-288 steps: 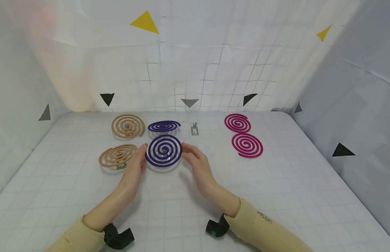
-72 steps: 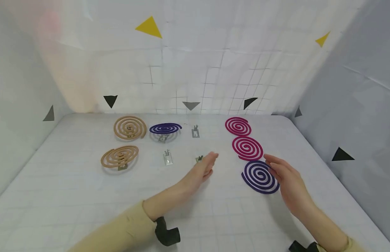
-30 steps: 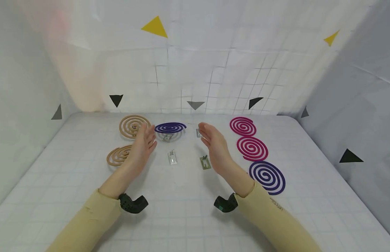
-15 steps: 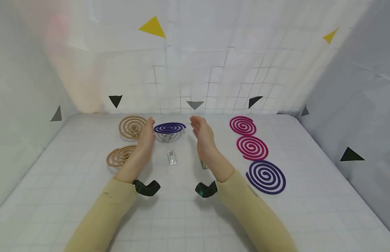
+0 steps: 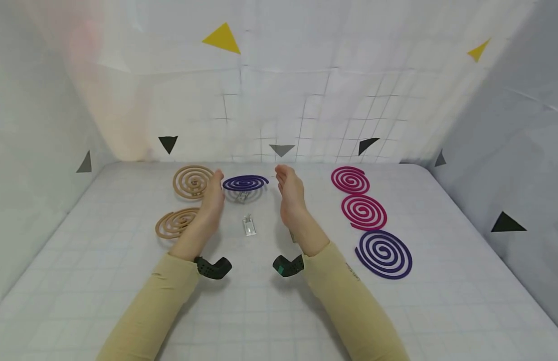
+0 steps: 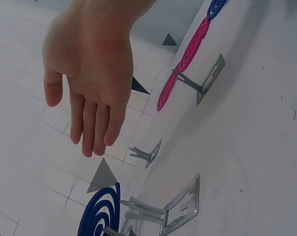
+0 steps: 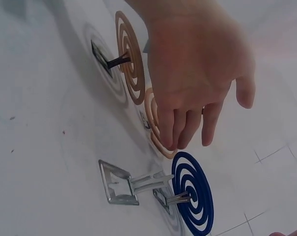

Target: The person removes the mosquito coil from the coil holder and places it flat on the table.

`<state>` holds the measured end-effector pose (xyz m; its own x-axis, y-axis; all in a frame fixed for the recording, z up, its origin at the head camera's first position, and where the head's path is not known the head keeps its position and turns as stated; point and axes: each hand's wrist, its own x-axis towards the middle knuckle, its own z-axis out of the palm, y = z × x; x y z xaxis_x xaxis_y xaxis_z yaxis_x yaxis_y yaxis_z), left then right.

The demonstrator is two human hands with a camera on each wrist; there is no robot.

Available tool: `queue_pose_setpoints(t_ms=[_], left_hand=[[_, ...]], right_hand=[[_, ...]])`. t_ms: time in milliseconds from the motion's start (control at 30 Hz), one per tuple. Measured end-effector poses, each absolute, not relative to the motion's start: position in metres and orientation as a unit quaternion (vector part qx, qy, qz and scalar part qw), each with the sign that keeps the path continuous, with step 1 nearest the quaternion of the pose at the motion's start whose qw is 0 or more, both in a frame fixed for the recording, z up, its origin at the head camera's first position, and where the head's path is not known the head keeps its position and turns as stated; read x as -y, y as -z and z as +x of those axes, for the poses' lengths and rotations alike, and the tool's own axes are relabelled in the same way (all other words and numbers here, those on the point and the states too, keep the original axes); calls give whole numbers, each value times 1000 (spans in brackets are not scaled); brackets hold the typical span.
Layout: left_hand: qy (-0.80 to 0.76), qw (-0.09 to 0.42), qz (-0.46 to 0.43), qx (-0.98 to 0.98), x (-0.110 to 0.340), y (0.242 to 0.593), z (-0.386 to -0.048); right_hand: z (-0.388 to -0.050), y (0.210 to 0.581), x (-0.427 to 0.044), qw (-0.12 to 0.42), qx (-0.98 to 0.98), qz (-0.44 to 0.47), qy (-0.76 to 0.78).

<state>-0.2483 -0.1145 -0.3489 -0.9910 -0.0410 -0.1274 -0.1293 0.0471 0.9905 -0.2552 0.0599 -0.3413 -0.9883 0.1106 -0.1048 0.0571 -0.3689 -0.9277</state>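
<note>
A purple mosquito coil (image 5: 245, 183) sits raised on a small metal stand (image 5: 242, 197) at the back middle of the table. My left hand (image 5: 211, 204) is at its left and my right hand (image 5: 291, 198) at its right, palms facing, fingers straight. Neither hand holds anything; a gap shows on the coil's right, while the left fingertips are close to its edge, apart from it in the right wrist view. An empty stand (image 5: 249, 225) lies between the wrists. Another stand (image 6: 210, 81), mostly hidden by my right wrist in the head view, shows in the left wrist view.
Two tan coils (image 5: 172, 224) sit on stands beyond my left hand, partly covered by it. At right, two pink coils (image 5: 364, 211) and a purple coil (image 5: 384, 254) lie flat in a column. A smaller stand (image 6: 148, 153) stands farther back. White sheet walls (image 5: 279, 90) enclose the table.
Earlier, both hands held the front purple coil; it now lies flat below the pink coils, its stand bare. Both hands have since moved to either side of the rear purple coil.
</note>
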Motion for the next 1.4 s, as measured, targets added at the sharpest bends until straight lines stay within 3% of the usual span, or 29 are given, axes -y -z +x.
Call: queue_pose_setpoints(t_ms=[933, 1400], left_hand=[[-667, 57, -53, -741, 115, 362, -248], [-658, 57, -58, -748, 116, 363, -251]], right_hand=[[-255, 362, -43, -47, 575, -79, -813], [-260, 370, -42, -53, 581, -77, -808]])
